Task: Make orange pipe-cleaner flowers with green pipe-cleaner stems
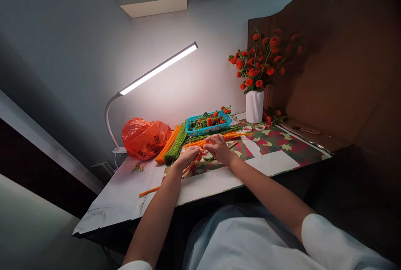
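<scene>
My left hand [189, 156] is closed in a pinch on an orange pipe cleaner [149, 191], whose long end slants down to the left behind my forearm. Close beside it, my right hand [217, 149] has its fingers bent together at the same spot; what sits between those fingertips is too small to make out. Just under the hands lies a roll of green tape [207, 155]. Loose orange pipe cleaners [230, 135] are spread behind the hands. To the left lie a bundle of green pipe cleaners [176, 144] and a bundle of orange ones [167, 145].
A blue basket [191, 131] holds small orange flowers. A white ribbed vase [254, 107] with tall orange flowers stands at the back right, near two tape rolls [260, 127]. An orange plastic bag [142, 138] and a lit lamp [159, 69] are at the left. Cardboard [328, 65] borders the right.
</scene>
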`<state>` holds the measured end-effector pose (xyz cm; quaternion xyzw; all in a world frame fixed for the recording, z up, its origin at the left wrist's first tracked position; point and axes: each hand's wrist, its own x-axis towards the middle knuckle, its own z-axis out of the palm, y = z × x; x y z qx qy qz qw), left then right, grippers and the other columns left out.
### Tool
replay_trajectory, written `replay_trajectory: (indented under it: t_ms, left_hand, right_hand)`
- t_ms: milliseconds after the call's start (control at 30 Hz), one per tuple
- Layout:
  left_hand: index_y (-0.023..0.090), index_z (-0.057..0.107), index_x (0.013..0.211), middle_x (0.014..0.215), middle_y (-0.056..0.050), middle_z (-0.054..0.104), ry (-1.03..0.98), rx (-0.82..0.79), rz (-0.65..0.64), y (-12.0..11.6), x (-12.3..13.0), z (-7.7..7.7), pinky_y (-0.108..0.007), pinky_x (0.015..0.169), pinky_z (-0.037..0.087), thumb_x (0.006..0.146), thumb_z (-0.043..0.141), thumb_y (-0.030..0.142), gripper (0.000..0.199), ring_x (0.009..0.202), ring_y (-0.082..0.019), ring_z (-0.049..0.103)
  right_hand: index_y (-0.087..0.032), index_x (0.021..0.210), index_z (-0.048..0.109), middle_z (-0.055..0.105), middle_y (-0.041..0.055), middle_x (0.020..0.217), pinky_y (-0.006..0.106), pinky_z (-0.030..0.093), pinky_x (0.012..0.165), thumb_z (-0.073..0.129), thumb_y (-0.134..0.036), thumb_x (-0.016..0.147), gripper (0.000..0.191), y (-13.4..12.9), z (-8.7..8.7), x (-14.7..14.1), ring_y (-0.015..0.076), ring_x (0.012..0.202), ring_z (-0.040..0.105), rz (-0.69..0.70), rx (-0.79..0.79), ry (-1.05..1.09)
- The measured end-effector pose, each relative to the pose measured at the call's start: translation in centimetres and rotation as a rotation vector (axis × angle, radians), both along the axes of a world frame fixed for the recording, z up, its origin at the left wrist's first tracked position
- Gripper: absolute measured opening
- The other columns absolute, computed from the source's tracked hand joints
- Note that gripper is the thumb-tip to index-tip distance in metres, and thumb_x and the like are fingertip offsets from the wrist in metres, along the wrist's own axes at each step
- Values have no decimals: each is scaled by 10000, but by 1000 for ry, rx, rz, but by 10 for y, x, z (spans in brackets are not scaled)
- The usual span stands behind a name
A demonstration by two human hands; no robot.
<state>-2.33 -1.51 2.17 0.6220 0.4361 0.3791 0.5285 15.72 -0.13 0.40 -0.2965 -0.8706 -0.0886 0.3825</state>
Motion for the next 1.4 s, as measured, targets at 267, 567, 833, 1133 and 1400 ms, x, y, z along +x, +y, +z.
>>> replay_trajectory:
  t_ms: [267, 567, 833, 1133, 1400]
  left_hand:
    - [138, 589, 567, 503, 10, 549, 48, 113, 93, -1, 5, -1, -221, 499, 371, 715, 568, 321, 236, 464, -84, 459]
    - [146, 604, 685, 554, 19, 557, 216, 329, 103, -1, 3, -4, -212, 472, 414, 732, 624, 530, 388, 470, -90, 483]
    - [159, 590, 704, 538, 27, 525, 314, 462, 132, 1, 4, -8, -207, 465, 385, 793, 564, 495, 349, 463, -96, 490]
    - [159, 584, 687, 533, 29, 530, 378, 484, 137, -4, 5, -2, -205, 485, 375, 795, 554, 506, 365, 486, -101, 499]
    - [152, 556, 641, 520, 35, 496, 227, 323, 67, 1, 3, -4, -210, 479, 357, 730, 605, 556, 418, 477, -87, 446]
  right_hand:
    - [-233, 863, 653, 595, 47, 1067, 353, 271, 840, 435, -284, 946, 239, 1, -2, -2, 208, 966, 413, -51, -108, 60]
    - [-209, 834, 641, 630, 27, 984, 348, 289, 831, 507, -242, 906, 155, 2, -1, -5, 190, 948, 455, -50, -273, 162]
    - [-204, 836, 645, 634, 23, 975, 350, 292, 818, 531, -211, 877, 121, 4, -3, -6, 193, 947, 466, -42, -342, 224]
    - [-214, 859, 654, 633, 34, 978, 347, 293, 801, 500, -200, 886, 157, 5, -3, -5, 202, 946, 465, -61, -335, 180]
    - [-238, 829, 669, 643, 12, 914, 333, 266, 794, 494, -240, 909, 193, 8, -6, -4, 188, 907, 449, 7, -313, 221]
